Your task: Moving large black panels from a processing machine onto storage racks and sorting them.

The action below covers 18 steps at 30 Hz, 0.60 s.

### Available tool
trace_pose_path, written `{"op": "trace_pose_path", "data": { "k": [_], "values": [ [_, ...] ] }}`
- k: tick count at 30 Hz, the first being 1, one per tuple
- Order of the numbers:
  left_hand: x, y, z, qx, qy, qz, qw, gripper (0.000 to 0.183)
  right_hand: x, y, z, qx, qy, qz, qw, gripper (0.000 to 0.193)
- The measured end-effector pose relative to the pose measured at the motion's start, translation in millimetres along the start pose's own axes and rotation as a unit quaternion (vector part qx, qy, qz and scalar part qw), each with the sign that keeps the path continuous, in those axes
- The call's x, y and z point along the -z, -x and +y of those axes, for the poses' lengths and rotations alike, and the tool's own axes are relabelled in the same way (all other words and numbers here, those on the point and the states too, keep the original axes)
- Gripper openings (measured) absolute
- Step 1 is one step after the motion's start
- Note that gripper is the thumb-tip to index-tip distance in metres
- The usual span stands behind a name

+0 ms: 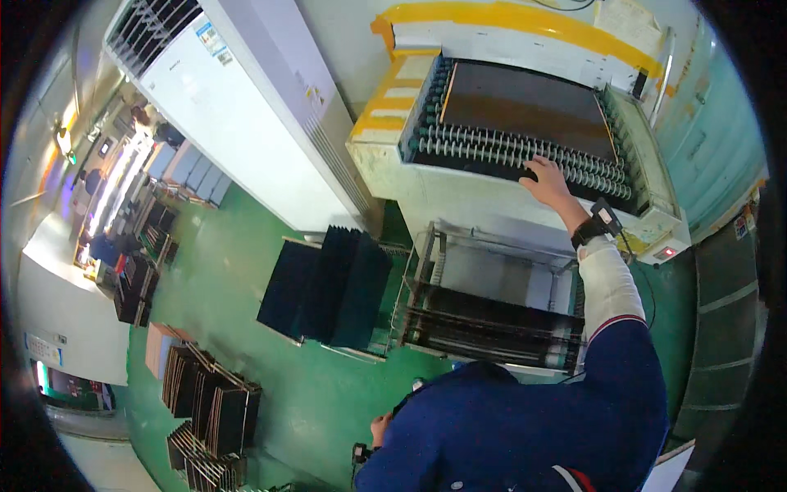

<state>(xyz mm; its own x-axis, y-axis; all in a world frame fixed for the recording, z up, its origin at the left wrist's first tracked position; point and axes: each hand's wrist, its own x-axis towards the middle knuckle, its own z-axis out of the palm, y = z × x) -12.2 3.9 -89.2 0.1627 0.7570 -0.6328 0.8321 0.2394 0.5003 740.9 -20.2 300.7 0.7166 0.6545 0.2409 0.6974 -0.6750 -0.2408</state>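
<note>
My right hand point(548, 182) reaches out over the front edge of a pale roller machine point(377, 146). Its fingers are apart and hold nothing; the fingertips are at the near rows of ringed rollers point(492, 146), and I cannot tell whether they touch. Behind these rows, a dark flat panel point(520, 102) lies on the machine between the side rollers. My left hand point(381, 428) is low beside my body, mostly hidden by my blue sleeve, so its grip does not show. Below the machine stands a metal rack point(492, 316) with dark panels in it, close to my right forearm.
Left of the rack, another rack holds upright dark panels point(328, 287) on the green floor point(303, 402). A tall white air conditioner point(246, 123) stands beside the machine. More racks of panels point(209, 398) are at lower left. Dark stacked sheets point(725, 328) line the right side.
</note>
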Motion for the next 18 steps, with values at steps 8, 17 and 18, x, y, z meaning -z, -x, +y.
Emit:
{"op": "trace_pose_path", "data": {
  "k": [8,17,18],
  "values": [
    [34,33,42,-0.090,0.075,-0.006,0.993,0.034,36,111,-69,0.123,-0.194,-0.275,0.934,0.043],
    [64,61,90,0.028,0.159,-0.058,0.985,0.029,46,195,-90,0.122,-0.195,-0.377,0.897,0.041],
    [67,65,93,0.033,0.125,-0.060,0.990,0.030,45,201,-91,0.124,-0.194,-0.376,0.897,0.041]
  ]
}}
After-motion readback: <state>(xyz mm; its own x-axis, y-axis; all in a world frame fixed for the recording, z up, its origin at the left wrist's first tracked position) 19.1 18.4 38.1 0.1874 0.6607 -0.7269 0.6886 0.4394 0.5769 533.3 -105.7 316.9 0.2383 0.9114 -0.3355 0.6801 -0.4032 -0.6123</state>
